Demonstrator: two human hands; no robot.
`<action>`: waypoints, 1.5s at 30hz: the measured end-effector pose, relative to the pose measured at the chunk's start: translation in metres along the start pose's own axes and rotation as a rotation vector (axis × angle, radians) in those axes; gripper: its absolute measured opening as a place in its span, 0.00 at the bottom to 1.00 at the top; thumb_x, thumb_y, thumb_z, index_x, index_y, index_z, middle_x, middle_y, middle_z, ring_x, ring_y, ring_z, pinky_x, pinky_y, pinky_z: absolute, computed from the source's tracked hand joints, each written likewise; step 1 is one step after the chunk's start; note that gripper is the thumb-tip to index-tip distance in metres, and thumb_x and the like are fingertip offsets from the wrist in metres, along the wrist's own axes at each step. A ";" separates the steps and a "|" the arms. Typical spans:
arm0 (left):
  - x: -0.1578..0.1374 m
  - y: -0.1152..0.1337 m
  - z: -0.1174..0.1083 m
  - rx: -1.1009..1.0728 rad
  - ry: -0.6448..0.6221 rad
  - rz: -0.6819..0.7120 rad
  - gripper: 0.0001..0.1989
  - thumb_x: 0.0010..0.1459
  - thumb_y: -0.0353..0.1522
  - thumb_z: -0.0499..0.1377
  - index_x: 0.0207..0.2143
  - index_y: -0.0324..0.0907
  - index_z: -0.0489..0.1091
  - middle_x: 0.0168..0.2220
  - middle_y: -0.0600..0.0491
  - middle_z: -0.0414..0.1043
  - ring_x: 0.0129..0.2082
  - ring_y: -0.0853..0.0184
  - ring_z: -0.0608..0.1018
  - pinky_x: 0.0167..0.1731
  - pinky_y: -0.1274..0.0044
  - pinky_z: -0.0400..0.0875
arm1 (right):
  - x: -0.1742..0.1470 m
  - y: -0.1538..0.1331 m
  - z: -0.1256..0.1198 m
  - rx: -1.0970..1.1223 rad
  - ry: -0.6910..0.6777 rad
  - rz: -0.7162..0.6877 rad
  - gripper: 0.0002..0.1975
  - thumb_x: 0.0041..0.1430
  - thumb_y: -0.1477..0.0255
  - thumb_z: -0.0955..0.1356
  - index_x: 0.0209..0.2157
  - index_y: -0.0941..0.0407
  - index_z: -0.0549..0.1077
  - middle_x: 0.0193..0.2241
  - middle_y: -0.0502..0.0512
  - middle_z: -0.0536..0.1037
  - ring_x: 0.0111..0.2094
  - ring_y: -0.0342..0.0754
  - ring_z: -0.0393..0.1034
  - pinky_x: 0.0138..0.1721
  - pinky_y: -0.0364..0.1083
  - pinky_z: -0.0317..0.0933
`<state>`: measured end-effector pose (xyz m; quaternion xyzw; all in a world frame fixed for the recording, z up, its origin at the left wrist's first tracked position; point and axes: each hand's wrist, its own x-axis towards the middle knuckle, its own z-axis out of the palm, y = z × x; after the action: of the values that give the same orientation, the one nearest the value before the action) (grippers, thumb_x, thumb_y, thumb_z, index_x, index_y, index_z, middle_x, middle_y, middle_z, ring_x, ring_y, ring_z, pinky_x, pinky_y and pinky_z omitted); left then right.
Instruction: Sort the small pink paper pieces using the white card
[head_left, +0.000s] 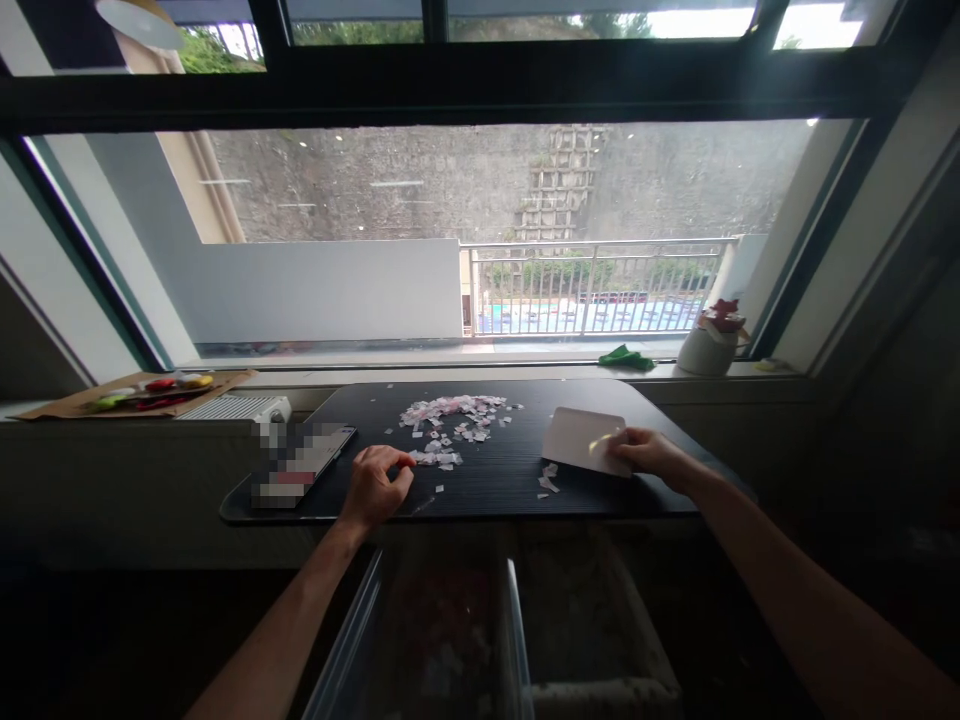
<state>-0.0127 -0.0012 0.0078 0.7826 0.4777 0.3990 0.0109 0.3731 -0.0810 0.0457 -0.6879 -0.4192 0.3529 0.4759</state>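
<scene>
My right hand pinches the right edge of a flat white card, tilted above the right side of the dark table. A few paper scraps lie just below the card. My left hand is at the table's near left part, fingers curled and closed. Its fingertips are beside a small cluster of white paper scraps; whether they hold a scrap is too small to tell. Behind this cluster spreads a larger heap of white and pinkish scraps.
A phone, partly pixelated, lies on the table's left. Below the front edge stands a clear-walled container with dim contents. On the windowsill are a green crumpled thing and a white pot. Cardboard with colourful items lies left.
</scene>
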 end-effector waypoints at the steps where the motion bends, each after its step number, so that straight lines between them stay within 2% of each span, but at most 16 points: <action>1: 0.000 0.000 0.000 -0.003 -0.001 -0.002 0.08 0.45 0.32 0.52 0.23 0.44 0.71 0.28 0.52 0.76 0.36 0.60 0.75 0.47 0.64 0.63 | -0.003 -0.001 0.000 -0.002 -0.036 0.007 0.05 0.37 0.78 0.70 0.22 0.59 0.72 0.18 0.47 0.73 0.20 0.41 0.66 0.22 0.40 0.59; 8: 0.000 0.000 -0.002 -0.003 0.004 0.010 0.09 0.46 0.33 0.51 0.23 0.44 0.71 0.29 0.52 0.76 0.37 0.60 0.75 0.46 0.65 0.63 | -0.014 -0.003 -0.001 -0.013 -0.187 0.022 0.08 0.35 0.75 0.71 0.24 0.59 0.72 0.18 0.46 0.73 0.21 0.39 0.65 0.23 0.39 0.58; 15: 0.000 0.000 -0.001 0.001 0.000 0.009 0.09 0.46 0.33 0.51 0.23 0.43 0.71 0.28 0.52 0.76 0.37 0.60 0.75 0.46 0.66 0.63 | -0.020 0.001 -0.003 -0.036 -0.246 0.016 0.11 0.35 0.72 0.72 0.25 0.59 0.72 0.20 0.46 0.73 0.22 0.40 0.66 0.25 0.40 0.59; 21: 0.000 -0.001 0.000 -0.009 0.001 -0.002 0.10 0.47 0.33 0.51 0.24 0.43 0.72 0.29 0.52 0.76 0.37 0.60 0.75 0.47 0.65 0.63 | -0.021 0.003 -0.005 -0.003 -0.299 0.070 0.14 0.31 0.70 0.74 0.25 0.58 0.72 0.22 0.48 0.74 0.24 0.41 0.67 0.26 0.41 0.60; 33: 0.000 -0.001 0.000 -0.006 0.016 0.010 0.09 0.47 0.32 0.51 0.24 0.43 0.71 0.28 0.53 0.76 0.37 0.61 0.75 0.46 0.66 0.63 | -0.033 -0.005 -0.015 0.024 -0.334 0.074 0.14 0.31 0.70 0.75 0.24 0.58 0.73 0.22 0.48 0.74 0.25 0.42 0.67 0.28 0.42 0.60; 39: 0.000 -0.002 0.001 -0.021 0.008 0.008 0.08 0.46 0.32 0.52 0.24 0.43 0.71 0.28 0.53 0.75 0.37 0.60 0.75 0.46 0.65 0.63 | -0.028 -0.003 -0.013 0.037 -0.255 0.061 0.14 0.29 0.71 0.75 0.24 0.58 0.73 0.22 0.48 0.75 0.24 0.42 0.67 0.27 0.42 0.59; 45: -0.001 0.002 0.001 -0.021 0.032 -0.001 0.07 0.46 0.30 0.53 0.22 0.43 0.71 0.28 0.53 0.75 0.36 0.61 0.74 0.45 0.66 0.64 | -0.032 -0.006 -0.004 0.011 -0.346 0.048 0.13 0.32 0.69 0.74 0.24 0.58 0.74 0.22 0.49 0.76 0.23 0.43 0.68 0.25 0.42 0.60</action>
<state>-0.0108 -0.0027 0.0071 0.7757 0.4740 0.4165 0.0118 0.3620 -0.1104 0.0553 -0.6241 -0.4764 0.4797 0.3917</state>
